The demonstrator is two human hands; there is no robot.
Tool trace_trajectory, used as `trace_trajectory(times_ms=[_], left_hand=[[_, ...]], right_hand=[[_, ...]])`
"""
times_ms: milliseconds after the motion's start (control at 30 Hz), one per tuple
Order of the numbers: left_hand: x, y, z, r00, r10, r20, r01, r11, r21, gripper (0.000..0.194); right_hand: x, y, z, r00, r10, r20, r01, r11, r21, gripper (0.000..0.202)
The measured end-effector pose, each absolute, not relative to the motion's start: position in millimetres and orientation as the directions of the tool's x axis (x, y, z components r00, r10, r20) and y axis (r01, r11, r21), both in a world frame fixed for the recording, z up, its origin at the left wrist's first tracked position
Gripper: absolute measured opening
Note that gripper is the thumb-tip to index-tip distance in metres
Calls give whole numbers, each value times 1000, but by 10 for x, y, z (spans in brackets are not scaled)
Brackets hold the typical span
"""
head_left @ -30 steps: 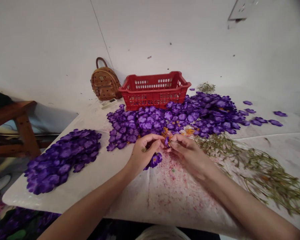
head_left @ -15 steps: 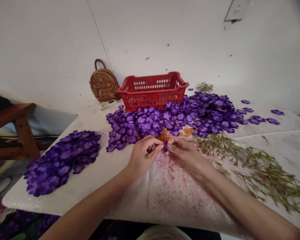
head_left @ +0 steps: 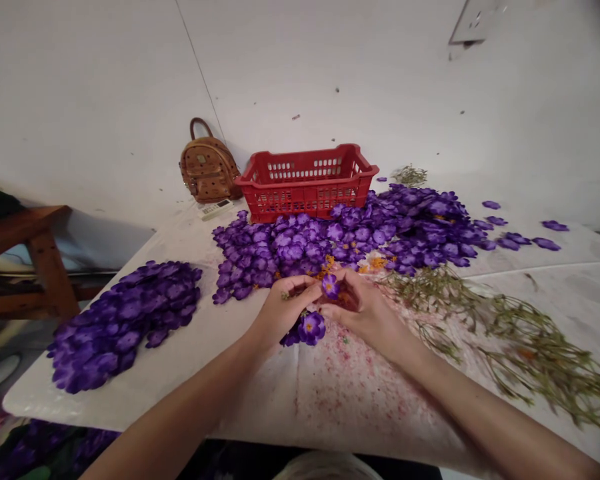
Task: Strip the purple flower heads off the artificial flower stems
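My left hand (head_left: 285,310) pinches a purple artificial flower (head_left: 331,287) with a yellow centre, just past the thumb tip. Below that palm hang more purple blooms (head_left: 311,327), seemingly of the same spray; the stem is mostly hidden by my fingers. My right hand (head_left: 367,307) curves round the right side of the upper flower, thumb and fingers apart. Whether its fingertips touch the petals, I cannot tell. Beyond both hands lies a wide pile of loose purple petal pieces (head_left: 290,247), with small orange-yellow flower centres (head_left: 375,264) at its near edge.
A red plastic crate (head_left: 307,193) stands behind the pile, beside a brown backpack (head_left: 210,167) and a white remote-like object (head_left: 215,210). Another purple petal heap (head_left: 125,320) lies left. Green stems (head_left: 530,340) spread across the right of the white-covered table (head_left: 250,413).
My hands were pinched together on a small purple piece; now the right fingers have spread apart. The flower has turned its face into view, and more blooms show beneath my left hand.
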State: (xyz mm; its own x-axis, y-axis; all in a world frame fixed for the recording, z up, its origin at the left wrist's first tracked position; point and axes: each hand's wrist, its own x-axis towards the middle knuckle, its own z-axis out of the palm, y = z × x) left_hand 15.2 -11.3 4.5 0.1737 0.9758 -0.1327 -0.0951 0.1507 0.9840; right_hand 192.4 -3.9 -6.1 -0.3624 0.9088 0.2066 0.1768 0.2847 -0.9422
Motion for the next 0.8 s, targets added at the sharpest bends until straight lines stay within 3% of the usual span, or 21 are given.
trace_trajectory(times_ms=[133,233,367,467,533,633,800], left_hand=[[172,-135,21,166,971,-171,-71,185,980,32],[179,-163,24,161,973,-163,-9,167,986,29],[-54,-190,79,168,984,-56,266,10,964,25],[-491,-236,127,21,993,115,638,-102,763,20],[-797,-285,129,-68,981,183,832,-46,554,18],[-1079,-343,66,-99,984,149,935,41,351,20],[-1129,-307,-88,-104,981,166,931,37,362,20]], right_hand=[[1918,-72,-12,-331,897,294,289,393,-873,10],[1930,-85,-6,-333,869,367,303,467,-831,11],[1951,-81,-46,-363,854,374,311,489,-815,18],[1981,-64,-100,-347,873,344,326,456,-828,19],[1998,-53,-132,-337,883,326,333,435,-836,18],[2001,-49,-151,-340,887,311,347,426,-835,18],[1977,-55,-141,-352,884,307,341,427,-838,18]])
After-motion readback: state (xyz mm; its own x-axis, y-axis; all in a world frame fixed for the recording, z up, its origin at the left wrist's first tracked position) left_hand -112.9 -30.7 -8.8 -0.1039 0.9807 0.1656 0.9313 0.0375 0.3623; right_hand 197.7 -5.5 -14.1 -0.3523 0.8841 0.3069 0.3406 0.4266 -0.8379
